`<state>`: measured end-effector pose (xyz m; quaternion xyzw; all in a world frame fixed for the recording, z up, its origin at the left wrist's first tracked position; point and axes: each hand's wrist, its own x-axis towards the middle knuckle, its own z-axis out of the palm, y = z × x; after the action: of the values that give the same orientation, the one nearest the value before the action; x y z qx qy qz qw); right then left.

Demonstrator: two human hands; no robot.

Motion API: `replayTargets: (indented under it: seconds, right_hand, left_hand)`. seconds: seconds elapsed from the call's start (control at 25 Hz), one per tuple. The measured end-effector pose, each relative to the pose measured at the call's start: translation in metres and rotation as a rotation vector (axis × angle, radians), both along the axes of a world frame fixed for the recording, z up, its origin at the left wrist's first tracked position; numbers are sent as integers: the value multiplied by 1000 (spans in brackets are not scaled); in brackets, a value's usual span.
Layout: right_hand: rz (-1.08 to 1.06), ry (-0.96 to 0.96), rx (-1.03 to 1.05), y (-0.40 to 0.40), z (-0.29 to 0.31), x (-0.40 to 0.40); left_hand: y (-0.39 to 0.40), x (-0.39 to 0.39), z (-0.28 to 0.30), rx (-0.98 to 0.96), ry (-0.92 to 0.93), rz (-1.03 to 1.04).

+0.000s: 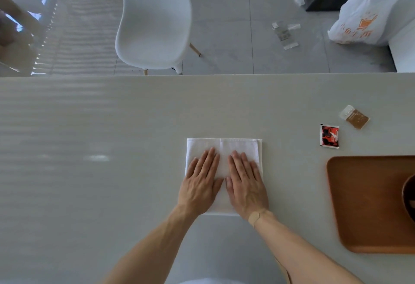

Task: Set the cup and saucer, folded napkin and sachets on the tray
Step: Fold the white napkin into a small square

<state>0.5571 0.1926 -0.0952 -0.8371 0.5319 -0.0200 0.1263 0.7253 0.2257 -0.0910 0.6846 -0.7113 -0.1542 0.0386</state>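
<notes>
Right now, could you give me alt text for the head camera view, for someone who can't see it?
Both hands, left hand and right hand, press flat on a folded white napkin on a pale table. To the right lie a red sachet and a brown sachet, beyond a wooden tray with a dark dish at the frame's edge.

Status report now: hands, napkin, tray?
Left hand and right hand flat on napkin. Two sachets on table, off tray. Nothing blocks the way.
</notes>
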Motion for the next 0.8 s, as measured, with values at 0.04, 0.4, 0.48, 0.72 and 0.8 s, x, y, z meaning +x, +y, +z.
replayTargets:
  seconds: [0.04, 0.4, 0.48, 0.72, 0.8]
  right_hand:
    - [-1, 4, -3, 0, -4, -1]
    - [-5, 50, 35, 1, 0, 4]
    - [-24, 31, 34, -5, 9, 8]
    - [0, 40, 10, -51, 23, 25]
    - [-12, 77, 53, -59, 15, 24]
  left_hand:
    - [2, 10, -3, 4, -28, 17]
    - [3, 26, 4, 88, -116, 56]
    - [0, 28, 10, 61, -134, 58]
    - [-52, 3, 17, -13, 9, 0]
    - [-65, 0, 12, 23, -17, -18]
